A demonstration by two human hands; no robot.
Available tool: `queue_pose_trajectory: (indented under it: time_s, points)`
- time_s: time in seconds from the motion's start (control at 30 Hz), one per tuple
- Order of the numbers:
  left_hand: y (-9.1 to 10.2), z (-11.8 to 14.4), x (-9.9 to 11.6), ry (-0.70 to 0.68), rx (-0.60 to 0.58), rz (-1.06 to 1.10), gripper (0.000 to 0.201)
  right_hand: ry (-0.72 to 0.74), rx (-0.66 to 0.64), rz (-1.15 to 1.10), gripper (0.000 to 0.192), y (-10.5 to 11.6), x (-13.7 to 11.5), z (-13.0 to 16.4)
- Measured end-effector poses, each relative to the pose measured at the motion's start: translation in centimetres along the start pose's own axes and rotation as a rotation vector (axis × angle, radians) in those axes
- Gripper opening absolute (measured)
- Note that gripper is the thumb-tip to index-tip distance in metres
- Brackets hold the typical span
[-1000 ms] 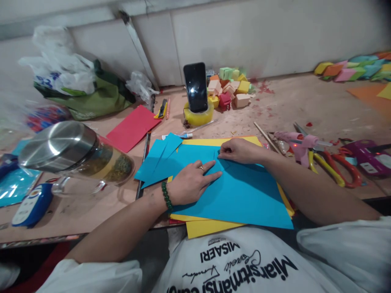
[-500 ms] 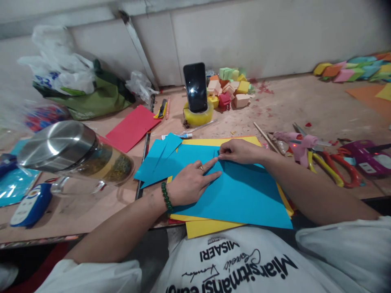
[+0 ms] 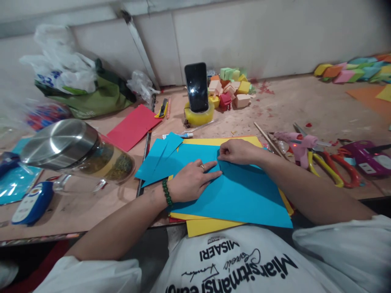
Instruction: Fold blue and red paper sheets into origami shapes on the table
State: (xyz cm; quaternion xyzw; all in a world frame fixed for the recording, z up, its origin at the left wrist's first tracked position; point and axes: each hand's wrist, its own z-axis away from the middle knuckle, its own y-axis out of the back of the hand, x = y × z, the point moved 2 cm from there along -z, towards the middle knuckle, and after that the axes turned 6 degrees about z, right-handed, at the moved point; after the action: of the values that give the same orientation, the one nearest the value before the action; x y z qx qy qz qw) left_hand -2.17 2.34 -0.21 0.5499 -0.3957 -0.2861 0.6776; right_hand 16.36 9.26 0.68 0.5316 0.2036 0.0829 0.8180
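A blue paper sheet (image 3: pixel 241 195) lies on yellow sheets (image 3: pixel 210 226) at the table's near edge. My left hand (image 3: pixel 192 181), with a green bead bracelet at the wrist, presses flat on the blue sheet, fingers pointing right. My right hand (image 3: pixel 240 151) pinches a fold of the blue sheet at its far edge, fingertips close to those of my left hand. Blue paper offcuts (image 3: pixel 160 156) lie just left of the sheet.
A steel-lidded glass jar (image 3: pixel 76 152) lies at the left. A red sheet (image 3: pixel 131 127), a phone (image 3: pixel 197 87) propped in a tape roll, small paper boxes (image 3: pixel 232 87), a pink glue gun (image 3: pixel 295 142), scissors (image 3: pixel 336 167) and bags (image 3: pixel 76 89) stand around.
My left index finger, lifted towards the right fingertips half a second ago, lies flat again on the blue sheet. The right hand keeps its pinch.
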Motion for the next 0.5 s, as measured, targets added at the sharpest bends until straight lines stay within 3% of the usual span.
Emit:
queue_pose_trajectory:
  time_s: [0.13,0.37,0.5]
  points:
    - [0.0,-0.1,0.0,-0.004,-0.004,0.026,0.045,-0.016,0.009,-0.005,0.018,0.2,0.1,0.1]
    - [0.4,-0.8,-0.1,0.071,-0.02,0.193,0.058,-0.045,0.008,0.035,0.035,0.4,0.5,0.2]
    - [0.3,-1.2,0.0,0.065,-0.016,0.198,0.055,-0.048,0.012,0.078,0.043,0.3,1.3,-0.1]
